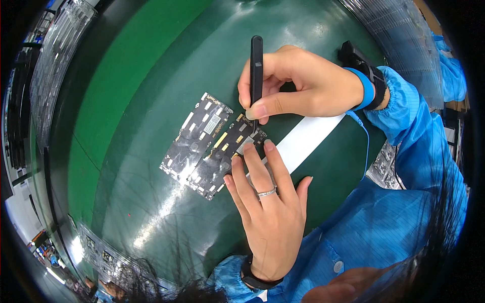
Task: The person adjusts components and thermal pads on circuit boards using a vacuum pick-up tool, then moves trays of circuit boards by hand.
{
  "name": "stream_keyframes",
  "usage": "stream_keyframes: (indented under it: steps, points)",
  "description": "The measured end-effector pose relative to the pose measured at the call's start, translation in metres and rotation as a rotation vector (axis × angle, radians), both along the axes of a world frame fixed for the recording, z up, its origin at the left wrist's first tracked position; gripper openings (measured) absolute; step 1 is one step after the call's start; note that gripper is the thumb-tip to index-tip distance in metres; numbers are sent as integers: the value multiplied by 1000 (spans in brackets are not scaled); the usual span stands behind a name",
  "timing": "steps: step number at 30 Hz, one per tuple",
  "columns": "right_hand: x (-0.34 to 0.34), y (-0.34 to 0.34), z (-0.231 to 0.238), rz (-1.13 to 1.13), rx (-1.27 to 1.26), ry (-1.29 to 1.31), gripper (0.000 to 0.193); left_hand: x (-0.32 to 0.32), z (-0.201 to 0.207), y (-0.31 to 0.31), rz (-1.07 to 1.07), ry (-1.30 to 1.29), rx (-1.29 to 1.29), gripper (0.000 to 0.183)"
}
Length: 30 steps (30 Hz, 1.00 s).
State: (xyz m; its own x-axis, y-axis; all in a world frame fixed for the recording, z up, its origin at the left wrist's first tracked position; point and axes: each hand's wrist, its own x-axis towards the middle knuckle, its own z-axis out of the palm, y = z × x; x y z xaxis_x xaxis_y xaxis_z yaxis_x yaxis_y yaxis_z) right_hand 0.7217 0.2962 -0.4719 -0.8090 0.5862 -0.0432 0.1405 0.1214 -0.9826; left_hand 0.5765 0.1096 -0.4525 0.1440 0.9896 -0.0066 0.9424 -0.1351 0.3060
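Observation:
My right hand (308,83) pinches a slim black pen-like tool (256,65) between thumb and fingers. The tool stands nearly upright, its thin tip down at the upper right part of a black circuit board (221,148). Whether the tip touches a component is too small to tell. My left hand (268,212) lies with fingers spread, its fingertips resting on the lower right edge of that board and hiding part of it. A second black circuit board (194,134) lies close alongside on the left. Both carry small white and metallic patches.
A white strip (310,141) lies right of the boards on the green mat (146,202). A blue cord (367,146) runs from my right wrist band. Clear plastic trays stand at the upper right (399,35) and upper left (60,45); another tray (108,255) sits lower left.

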Motion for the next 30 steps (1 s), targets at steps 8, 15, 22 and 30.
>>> stream_keyframes:
  steps: [8, 15, 22, 30]
  points:
    - [-4, -1, 0, 12, 56, 15, 21, 0, -1, -2, 2, 110, 4, 80]
    - [-4, 0, -1, 23, 86, 27, 20, 1, -1, -2, 21, 77, -13, 80]
    - [7, 2, 8, -65, -44, 227, 17, 1, 5, -3, 1, 47, -52, 85]
    - [0, -35, 8, 56, 124, 35, 20, 20, 11, -38, -64, -79, -89, 85]
